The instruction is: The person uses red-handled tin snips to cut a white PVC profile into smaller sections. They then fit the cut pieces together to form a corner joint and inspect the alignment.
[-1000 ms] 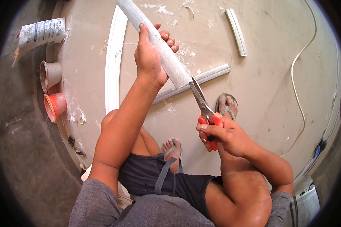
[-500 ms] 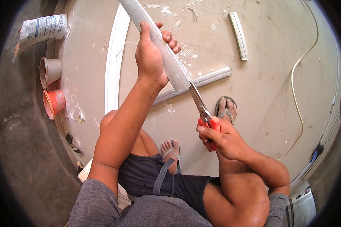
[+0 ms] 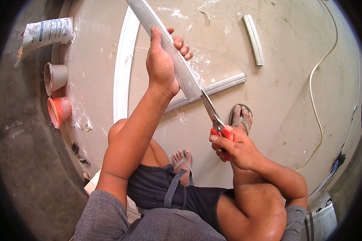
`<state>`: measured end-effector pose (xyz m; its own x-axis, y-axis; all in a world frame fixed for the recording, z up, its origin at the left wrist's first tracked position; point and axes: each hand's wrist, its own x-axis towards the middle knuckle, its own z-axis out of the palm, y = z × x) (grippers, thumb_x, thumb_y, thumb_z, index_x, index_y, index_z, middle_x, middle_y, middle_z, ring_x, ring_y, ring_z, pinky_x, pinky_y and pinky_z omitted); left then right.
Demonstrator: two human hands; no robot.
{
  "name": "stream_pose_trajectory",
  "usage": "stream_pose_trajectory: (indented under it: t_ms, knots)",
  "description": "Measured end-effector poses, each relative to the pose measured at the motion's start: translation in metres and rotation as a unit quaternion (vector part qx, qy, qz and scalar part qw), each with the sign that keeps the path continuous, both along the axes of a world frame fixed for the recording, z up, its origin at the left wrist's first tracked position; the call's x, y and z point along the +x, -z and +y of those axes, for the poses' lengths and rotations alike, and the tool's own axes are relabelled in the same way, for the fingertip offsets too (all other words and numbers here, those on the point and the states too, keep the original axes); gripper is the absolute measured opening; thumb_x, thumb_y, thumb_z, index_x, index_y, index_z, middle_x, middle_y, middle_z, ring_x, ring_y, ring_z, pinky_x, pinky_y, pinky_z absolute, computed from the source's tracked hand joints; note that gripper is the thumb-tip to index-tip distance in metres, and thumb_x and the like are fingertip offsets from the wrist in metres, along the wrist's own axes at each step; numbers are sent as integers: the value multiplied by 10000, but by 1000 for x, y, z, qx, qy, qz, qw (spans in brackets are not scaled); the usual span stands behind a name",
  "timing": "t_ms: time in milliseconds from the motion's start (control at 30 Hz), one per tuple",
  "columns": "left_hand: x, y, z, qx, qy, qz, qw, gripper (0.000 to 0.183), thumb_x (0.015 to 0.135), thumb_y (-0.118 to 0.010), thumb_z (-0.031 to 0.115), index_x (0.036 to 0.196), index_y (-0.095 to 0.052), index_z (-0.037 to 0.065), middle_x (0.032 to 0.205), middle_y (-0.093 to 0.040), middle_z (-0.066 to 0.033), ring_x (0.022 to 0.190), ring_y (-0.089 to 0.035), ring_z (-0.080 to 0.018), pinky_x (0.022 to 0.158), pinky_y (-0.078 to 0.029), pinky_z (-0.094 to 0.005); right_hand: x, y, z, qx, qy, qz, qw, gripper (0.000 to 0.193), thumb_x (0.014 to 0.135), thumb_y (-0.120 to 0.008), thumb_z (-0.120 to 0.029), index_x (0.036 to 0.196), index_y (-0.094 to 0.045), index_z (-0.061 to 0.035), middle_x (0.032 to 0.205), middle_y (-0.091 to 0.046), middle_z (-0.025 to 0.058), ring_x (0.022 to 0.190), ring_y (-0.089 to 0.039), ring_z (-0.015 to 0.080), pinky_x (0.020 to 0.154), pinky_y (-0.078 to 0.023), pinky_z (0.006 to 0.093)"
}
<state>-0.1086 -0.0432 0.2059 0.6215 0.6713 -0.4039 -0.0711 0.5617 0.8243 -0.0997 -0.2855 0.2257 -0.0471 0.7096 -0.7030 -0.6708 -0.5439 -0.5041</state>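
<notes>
My left hand (image 3: 161, 66) grips a long grey metal channel (image 3: 186, 76), thumb along its face and fingers curled round the far edge. The channel slants from the top of the view down to a cut end near the middle. My right hand (image 3: 240, 149) is closed round the red handles of a pair of scissors (image 3: 211, 109). The scissors' blade tips touch the right corner of the channel's near end; the blades look nearly together. Behind that end, another grey channel (image 3: 223, 83) lies on the floor, partly covered by the held one.
A short channel piece (image 3: 253, 40) lies at the far right, and a long white strip (image 3: 122, 76) at left. A grey bucket (image 3: 59, 76), a red bucket (image 3: 62, 108) and a printed bag (image 3: 48, 34) are along the left side. A pale cable (image 3: 313, 84) curves down the right.
The view has shifted slightly, so everything sits a little lower and to the right. The scissor blades look slightly closer together at the channel's end; both hands keep their hold.
</notes>
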Motion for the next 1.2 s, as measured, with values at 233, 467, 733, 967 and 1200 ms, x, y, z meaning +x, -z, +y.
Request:
stream_pose_trajectory:
  t_ms: [233, 467, 733, 967, 1200]
  knots:
    - [0, -1, -2, 4, -1, -6, 1000, 433, 1090, -331, 491, 1162, -426, 74, 766, -402, -13, 694, -415, -121, 628, -426, -277, -3, 3, -2, 20, 11, -21, 1000, 260, 1026, -562, -257, 863, -505, -62, 666, -495, -8, 549, -478, 89, 500, -404, 263]
    - [-2, 6, 2, 9, -3, -12, 1000, 558, 1036, -373, 628, 1089, -405, 74, 760, -417, -31, 685, -454, -151, 622, -445, -299, -5, 1, -2, 29, 8, -69, 997, 260, 1017, -580, -250, 880, -529, -36, 667, -512, -4, 584, -478, 99, 540, -407, 280]
    - [0, 3, -2, 7, -9, -2, 1000, 475, 1069, -349, 560, 1068, -417, 89, 759, -402, -14, 689, -427, -126, 624, -434, -277, -6, 5, -4, 25, 4, -119, 993, 248, 1002, -591, -230, 893, -531, -16, 688, -512, 32, 645, -488, 141, 606, -425, 318]
    - [-1, 13, 1, 21, -3, 1, 1000, 560, 1032, -376, 636, 1071, -408, 79, 750, -411, -22, 671, -452, -141, 613, -443, -291, -7, 9, -5, 34, 6, -119, 992, 262, 1012, -588, -247, 901, -539, -16, 675, -508, 22, 631, -483, 124, 587, -419, 311]
    - [-1, 14, 0, 8, 0, -6, 1000, 527, 1044, -370, 611, 1059, -404, 86, 746, -404, -15, 666, -436, -132, 607, -435, -284, -4, 5, -3, -4, 3, -82, 997, 277, 1015, -585, -253, 874, -541, -19, 627, -493, 0, 570, -465, 103, 535, -405, 301]
